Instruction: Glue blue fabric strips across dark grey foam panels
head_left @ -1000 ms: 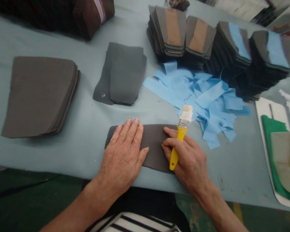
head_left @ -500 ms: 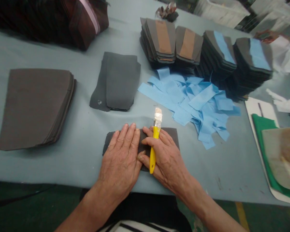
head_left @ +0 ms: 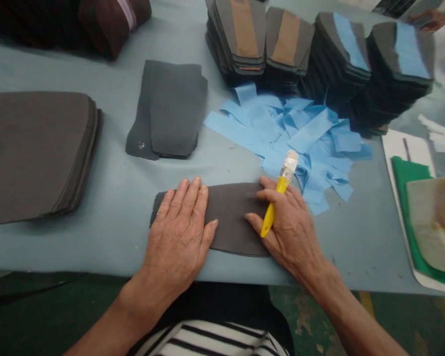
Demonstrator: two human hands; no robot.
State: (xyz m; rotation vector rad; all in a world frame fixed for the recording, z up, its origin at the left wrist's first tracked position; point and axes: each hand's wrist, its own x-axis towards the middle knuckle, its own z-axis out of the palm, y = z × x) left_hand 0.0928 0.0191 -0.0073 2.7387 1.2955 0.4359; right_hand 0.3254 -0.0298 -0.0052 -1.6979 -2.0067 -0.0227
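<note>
Pressing dark piece (head_left: pixel 230 217) flat on surface (head_left: pixel 114 222) w/ L hand (head_left: pixel 178 232): grip open, palm down, fingers together over 9 o'clock end, holding nothing, prob. to stop slipping. Laid crosswise nr edge of surface, prob. for easy reach w/ both hands. At 3 o'clock end, touching piece w/ R hand (head_left: pixel 294 222); partly closed grip, w/ brush (head_left: pixel 273 207) lodged across index finger and thumb side. Angled w/ bristles up toward 1 o'clock, clear of piece, prob. to avoid smears and free fingertips; can't tell exact hold.

Farther out from piece: at 9–10 o'clock, piled neatly in big stack (head_left: pixel 33 153), prob. for lifting singly. At 11, overlapped as grey pieces (head_left: pixel 174 109). At 1–2, heaped loosely as blue strips (head_left: pixel 311 133), prob. handy for R side. At 3, set aside w/ green cloth (head_left: pixel 411 170) on white board (head_left: pixel 408 143). Beyond strips, 12–2, sorted in small stacks (head_left: pixel 285 37), topped w/ brown or blue, prob. as markers. Far at 11, bunched in dark red bundle (head_left: pixel 104 29).
</note>
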